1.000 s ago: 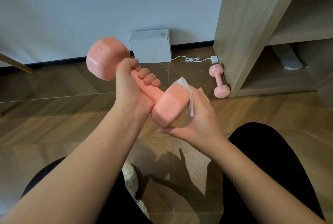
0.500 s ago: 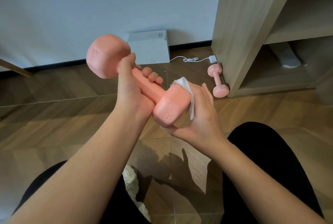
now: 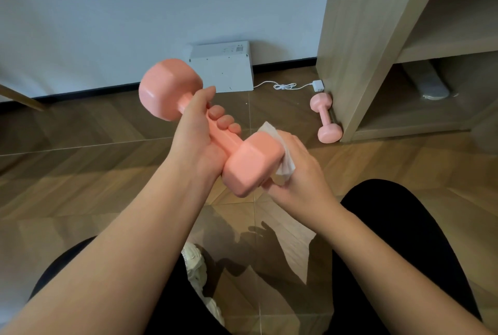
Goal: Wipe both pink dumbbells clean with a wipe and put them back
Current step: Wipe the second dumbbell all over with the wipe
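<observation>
A pink dumbbell (image 3: pixel 250 162) is held in the air in front of me, tilted with one head up at the left and the other low at the right. My left hand (image 3: pixel 196 132) grips its handle. My right hand (image 3: pixel 299 173) holds a white wipe (image 3: pixel 280 151) against the end face of the lower right head, fingers curled around it. The second pink dumbbell (image 3: pixel 324 117) lies on the wooden floor against the side of the wooden shelf unit (image 3: pixel 358 46).
A white box-shaped device (image 3: pixel 223 67) stands against the wall, with a white cable and plug (image 3: pixel 316 86) running to the shelf unit. My black-clad knees (image 3: pixel 390 226) and a white shoe (image 3: pixel 195 262) are below.
The dumbbell has rotated in my left hand, so the marking on its lower head no longer faces me. My right hand with the wipe has slid lower around that head.
</observation>
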The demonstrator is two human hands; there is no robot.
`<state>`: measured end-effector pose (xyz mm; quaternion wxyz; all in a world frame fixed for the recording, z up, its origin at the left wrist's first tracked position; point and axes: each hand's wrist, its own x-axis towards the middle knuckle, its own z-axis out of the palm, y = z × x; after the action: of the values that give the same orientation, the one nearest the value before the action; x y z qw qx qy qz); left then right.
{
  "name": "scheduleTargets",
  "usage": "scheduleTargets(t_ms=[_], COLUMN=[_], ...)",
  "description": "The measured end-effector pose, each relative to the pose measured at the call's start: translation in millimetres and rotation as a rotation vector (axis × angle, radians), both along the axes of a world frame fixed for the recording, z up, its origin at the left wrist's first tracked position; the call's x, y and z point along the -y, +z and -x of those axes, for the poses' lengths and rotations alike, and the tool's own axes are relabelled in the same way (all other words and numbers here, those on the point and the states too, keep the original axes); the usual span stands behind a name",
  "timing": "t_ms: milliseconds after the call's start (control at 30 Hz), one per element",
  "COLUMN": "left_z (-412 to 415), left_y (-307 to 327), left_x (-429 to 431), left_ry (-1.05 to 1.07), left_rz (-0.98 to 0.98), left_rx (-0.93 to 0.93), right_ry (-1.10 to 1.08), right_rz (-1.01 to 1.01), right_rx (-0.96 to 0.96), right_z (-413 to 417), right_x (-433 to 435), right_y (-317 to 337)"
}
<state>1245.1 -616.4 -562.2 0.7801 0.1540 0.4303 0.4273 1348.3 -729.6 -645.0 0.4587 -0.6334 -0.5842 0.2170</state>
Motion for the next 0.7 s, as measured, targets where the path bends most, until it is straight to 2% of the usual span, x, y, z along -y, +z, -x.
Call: scheduleTargets(t_ms=[67,133,233,400,567,700], left_z=[2,3,4,8,23,26], left_y=[-1,-3,-3,3,1,-2], left_x=[1,1,4,-1,-2,2], left_ry=[-0.027,-0.054,-0.11,-0.237,-0.272,-0.353], left_rz=[-0.006,-0.024,-0.068,-0.113,-0.162,-0.238], left_rx=[-0.027,-0.076,-0.145,-0.23,-0.312,-0.371], right_ry=[0.125,0.198,0.228,0.294,0.387,0.427], right_rz=[0.028,-0.016,-0.131,-0.146,-0.046,0.062], right_rx=[-0.106,-0.126,-0.117,-0.156,-0.132,-0.013], right_z=[-3,-5,-7,-6,0,10], right_x=[4,7,8,11,7,2], right_y=[5,11,14,13,7,-3])
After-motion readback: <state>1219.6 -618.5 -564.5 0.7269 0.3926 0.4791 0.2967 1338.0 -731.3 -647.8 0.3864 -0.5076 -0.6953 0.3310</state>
